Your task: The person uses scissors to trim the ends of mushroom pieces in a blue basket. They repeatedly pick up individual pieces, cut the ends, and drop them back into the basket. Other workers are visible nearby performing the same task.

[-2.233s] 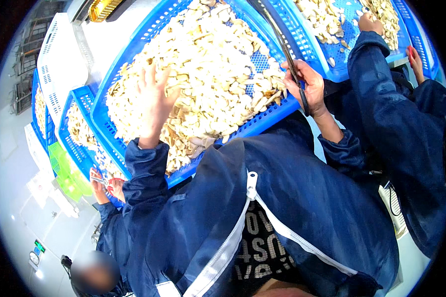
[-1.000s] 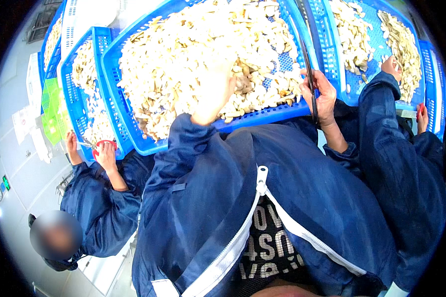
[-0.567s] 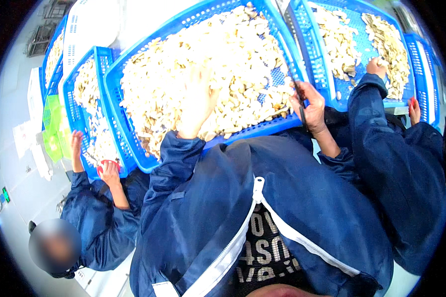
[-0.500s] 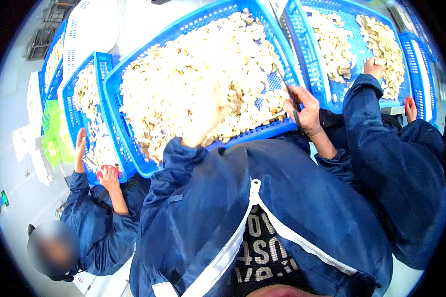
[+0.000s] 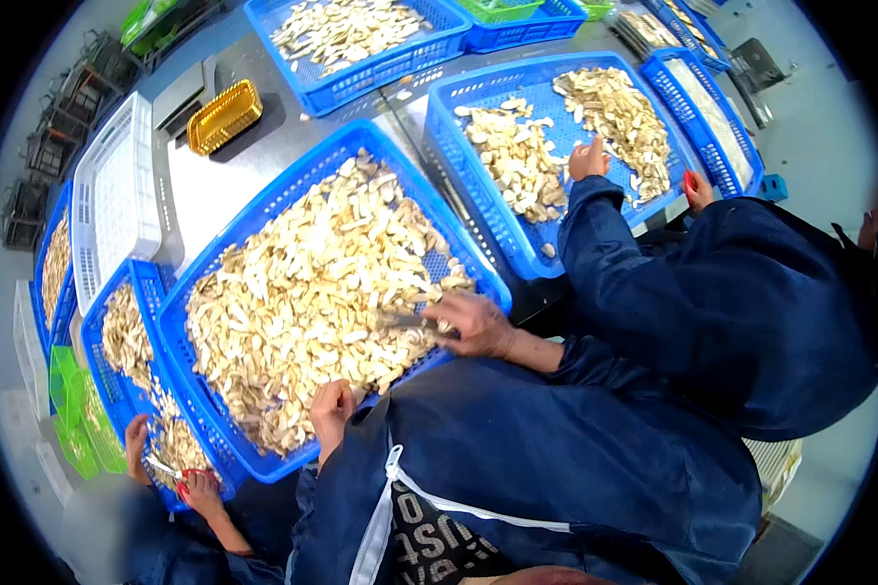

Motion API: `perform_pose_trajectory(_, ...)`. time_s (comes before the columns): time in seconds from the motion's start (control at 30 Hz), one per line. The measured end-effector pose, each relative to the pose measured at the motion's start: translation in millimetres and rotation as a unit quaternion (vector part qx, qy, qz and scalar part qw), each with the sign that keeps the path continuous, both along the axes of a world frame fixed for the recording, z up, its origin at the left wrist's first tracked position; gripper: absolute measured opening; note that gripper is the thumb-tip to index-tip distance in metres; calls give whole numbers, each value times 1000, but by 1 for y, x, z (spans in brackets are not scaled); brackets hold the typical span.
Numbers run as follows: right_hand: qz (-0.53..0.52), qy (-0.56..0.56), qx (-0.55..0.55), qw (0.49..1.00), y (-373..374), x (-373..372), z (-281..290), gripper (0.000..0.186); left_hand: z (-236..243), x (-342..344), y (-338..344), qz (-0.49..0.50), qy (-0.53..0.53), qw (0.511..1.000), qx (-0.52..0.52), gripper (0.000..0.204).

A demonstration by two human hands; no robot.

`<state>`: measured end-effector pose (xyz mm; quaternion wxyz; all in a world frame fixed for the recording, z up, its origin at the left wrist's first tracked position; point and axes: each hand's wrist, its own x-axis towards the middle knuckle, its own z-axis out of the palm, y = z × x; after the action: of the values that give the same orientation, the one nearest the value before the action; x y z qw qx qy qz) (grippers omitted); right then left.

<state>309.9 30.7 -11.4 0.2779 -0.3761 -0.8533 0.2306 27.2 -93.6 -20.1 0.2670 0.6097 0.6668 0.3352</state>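
Observation:
A blue perforated crate (image 5: 361, 136) lies in front of me, filled with pale, brown-edged slices (image 5: 302, 292) that look like sliced mushrooms. My right hand (image 5: 478, 324) is over the crate's near right part, closed around a slim grey metal tool (image 5: 405, 321). The tool points left, its tip low over the slices. Its exact kind is unclear. At the crate's near edge is my left hand (image 5: 332, 409), its fingers curled together. Anything in those fingers is hidden.
At right, a co-worker's hand (image 5: 589, 159) reaches into another blue crate (image 5: 527, 73) of slices. A person at lower left holds red-handled scissors (image 5: 180, 476) over a narrower blue crate (image 5: 146, 283). A gold tray (image 5: 226, 117) and white crate (image 5: 117, 195) stand beyond.
The view has swung, showing more of the far table. My left hand has drawn back from over the slices to the near edge. My right hand has brought the tool over the slices.

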Motion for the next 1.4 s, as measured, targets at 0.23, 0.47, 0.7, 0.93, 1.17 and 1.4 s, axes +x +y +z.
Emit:
perform_pose_trajectory(0.23, 28, 1, 6, 1000, -6, -4, -9, 39, -13, -4, -2, 9, -57, 996, -61, 5)
perform_pose_trajectory(0.47, 36, -11, -16, 999, -8, -5, -15, 54, -43, -11, -9, 6, -87, 996, -32, 5)
perform_pose_trajectory(0.7, 43, -11, -21, 999, -7, -7, -11, 56, -7, -2, -2, 28, -127, 988, -86, 10)
perform_pose_trajectory(0.93, 42, -20, -35, 998, -6, -3, -9, 58, 9, 8, 5, 44, -163, 981, -92, 11)
perform_pose_trajectory(1.17, 50, -11, -28, 998, -5, -4, -4, 58, 52, 20, 17, 13, -120, 989, -82, 18)
perform_pose_trajectory(1.4, 54, -12, -21, 998, -3, -3, -5, 55, -43, -13, -12, 51, -179, 979, -86, 14)
